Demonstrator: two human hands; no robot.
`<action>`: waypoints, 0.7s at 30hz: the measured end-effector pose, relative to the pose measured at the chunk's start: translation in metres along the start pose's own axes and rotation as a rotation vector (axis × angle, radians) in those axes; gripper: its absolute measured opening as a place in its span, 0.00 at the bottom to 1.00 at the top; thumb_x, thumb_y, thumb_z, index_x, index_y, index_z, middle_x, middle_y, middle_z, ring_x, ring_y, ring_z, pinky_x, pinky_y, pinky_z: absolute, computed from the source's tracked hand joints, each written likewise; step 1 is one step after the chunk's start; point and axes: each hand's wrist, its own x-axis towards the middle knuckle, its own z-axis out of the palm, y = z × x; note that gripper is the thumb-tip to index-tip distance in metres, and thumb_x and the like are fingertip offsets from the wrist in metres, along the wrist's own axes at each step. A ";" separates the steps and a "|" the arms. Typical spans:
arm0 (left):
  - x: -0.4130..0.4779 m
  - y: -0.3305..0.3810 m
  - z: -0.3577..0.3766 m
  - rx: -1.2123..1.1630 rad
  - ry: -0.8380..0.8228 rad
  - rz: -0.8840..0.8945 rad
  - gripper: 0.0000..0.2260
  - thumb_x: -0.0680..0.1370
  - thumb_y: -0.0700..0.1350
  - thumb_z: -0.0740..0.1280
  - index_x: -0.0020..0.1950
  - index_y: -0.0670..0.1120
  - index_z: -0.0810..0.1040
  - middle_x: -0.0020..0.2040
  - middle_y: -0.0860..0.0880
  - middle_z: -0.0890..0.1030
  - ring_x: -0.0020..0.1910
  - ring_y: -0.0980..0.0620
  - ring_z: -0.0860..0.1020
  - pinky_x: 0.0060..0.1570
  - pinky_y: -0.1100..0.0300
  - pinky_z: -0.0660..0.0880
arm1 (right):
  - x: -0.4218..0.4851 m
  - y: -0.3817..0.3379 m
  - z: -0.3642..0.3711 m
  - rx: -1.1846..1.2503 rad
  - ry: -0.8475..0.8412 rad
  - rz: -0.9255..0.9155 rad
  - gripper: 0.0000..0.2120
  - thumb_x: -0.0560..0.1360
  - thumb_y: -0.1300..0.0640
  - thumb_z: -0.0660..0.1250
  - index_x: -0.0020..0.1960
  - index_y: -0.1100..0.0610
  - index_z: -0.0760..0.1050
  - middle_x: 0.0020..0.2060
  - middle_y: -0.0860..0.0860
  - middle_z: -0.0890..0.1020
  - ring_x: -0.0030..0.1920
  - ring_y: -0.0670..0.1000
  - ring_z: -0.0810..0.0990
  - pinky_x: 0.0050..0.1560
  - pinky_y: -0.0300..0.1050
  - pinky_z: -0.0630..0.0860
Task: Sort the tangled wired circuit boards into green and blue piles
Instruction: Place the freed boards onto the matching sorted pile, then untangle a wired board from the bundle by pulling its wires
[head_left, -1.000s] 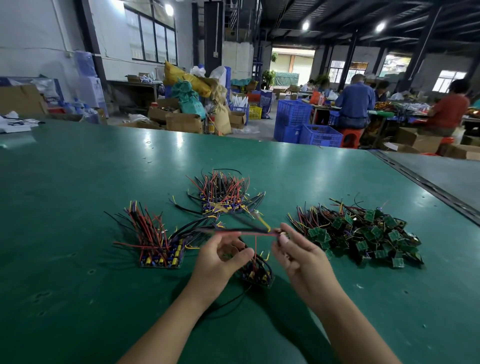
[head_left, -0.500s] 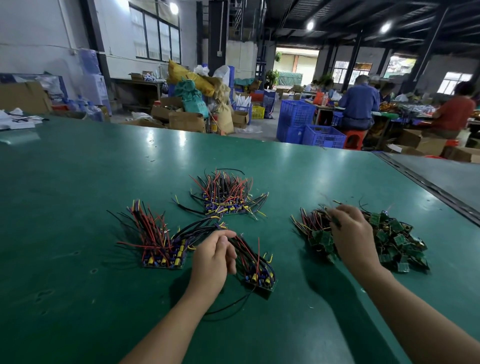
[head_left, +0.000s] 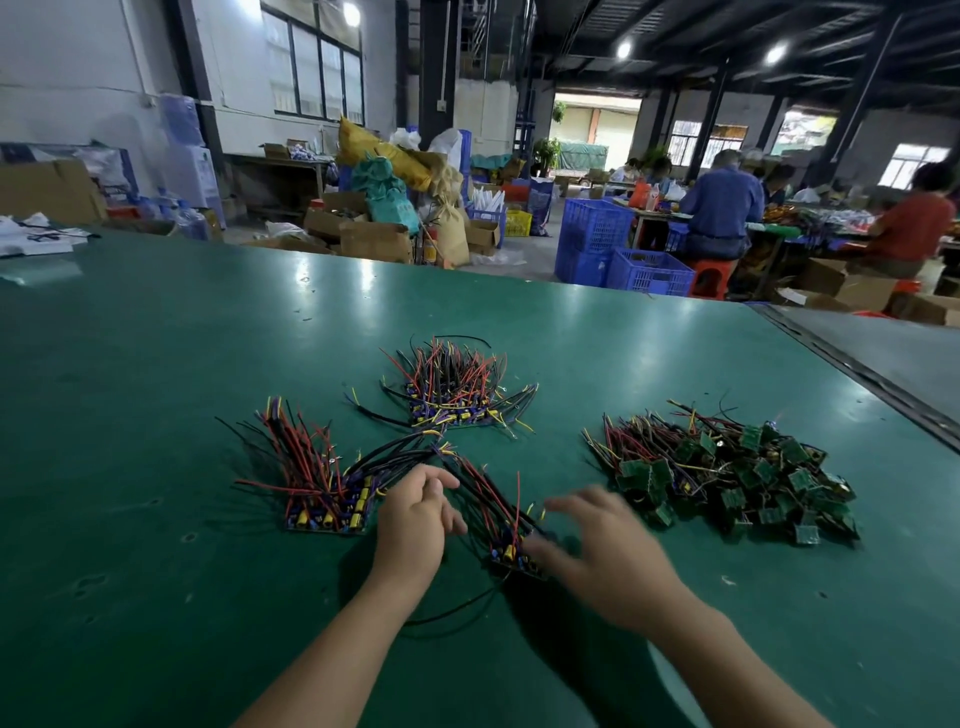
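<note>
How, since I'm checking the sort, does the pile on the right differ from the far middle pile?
The right pile shows green boards; the far middle pile shows blue ones with yellow parts. The right pile is wider, its boards tumbled at all angles; the far middle pile's boards sit in a tight row with wires fanning away. Both have red and black wires.

three blue bundles (head_left: 322, 493), one green pile (head_left: 737, 478)
</note>
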 end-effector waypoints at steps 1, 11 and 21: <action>-0.001 0.000 0.000 -0.010 -0.013 -0.001 0.15 0.84 0.37 0.51 0.45 0.42 0.75 0.22 0.53 0.68 0.24 0.53 0.72 0.32 0.60 0.70 | -0.001 -0.006 0.007 -0.009 -0.105 -0.006 0.28 0.73 0.33 0.64 0.68 0.47 0.71 0.59 0.47 0.74 0.62 0.49 0.71 0.59 0.46 0.72; -0.010 0.008 0.004 0.128 -0.080 -0.020 0.04 0.80 0.38 0.63 0.46 0.43 0.72 0.34 0.46 0.76 0.25 0.54 0.76 0.28 0.60 0.72 | 0.005 -0.008 0.026 0.497 0.099 0.227 0.18 0.66 0.51 0.79 0.54 0.43 0.79 0.39 0.39 0.81 0.40 0.33 0.78 0.39 0.22 0.68; -0.020 0.011 0.007 0.127 -0.141 -0.044 0.04 0.76 0.36 0.68 0.44 0.41 0.74 0.40 0.44 0.80 0.36 0.51 0.83 0.39 0.57 0.81 | 0.007 0.007 0.032 0.991 0.404 0.320 0.14 0.68 0.66 0.76 0.47 0.51 0.79 0.41 0.47 0.83 0.39 0.41 0.83 0.40 0.37 0.79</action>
